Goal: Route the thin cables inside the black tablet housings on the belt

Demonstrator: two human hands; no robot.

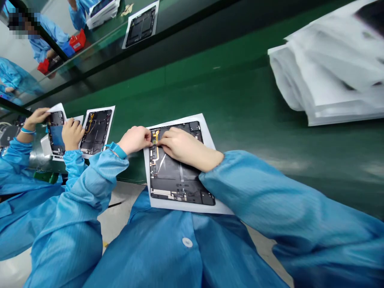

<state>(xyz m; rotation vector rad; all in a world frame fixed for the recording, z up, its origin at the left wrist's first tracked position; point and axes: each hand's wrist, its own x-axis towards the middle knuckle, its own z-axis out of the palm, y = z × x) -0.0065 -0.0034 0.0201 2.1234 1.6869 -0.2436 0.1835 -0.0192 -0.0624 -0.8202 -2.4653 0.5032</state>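
An opened tablet housing (168, 180) lies on a white sheet (207, 124) in front of me, its dark inside facing up. An orange-yellow flex cable (157, 154) runs along its left side, with small boards and connectors nearby. My left hand (135, 140) is closed at the housing's upper left edge, fingertips beside the flex cable. From the right, my right hand (183, 147) reaches across the housing, its thumb and fingers pinched at the same cable's upper part. The two hands' fingertips almost meet, and whatever is between them is too small or hidden to make out.
A stack of white sheets (324, 80) sits on the green bench (240, 92) at right. To my left, a co-worker's hands (73, 134) handle another tablet housing (56, 134); one more housing (97, 130) lies between us. Other people work beyond the bench's dark rail (180, 30).
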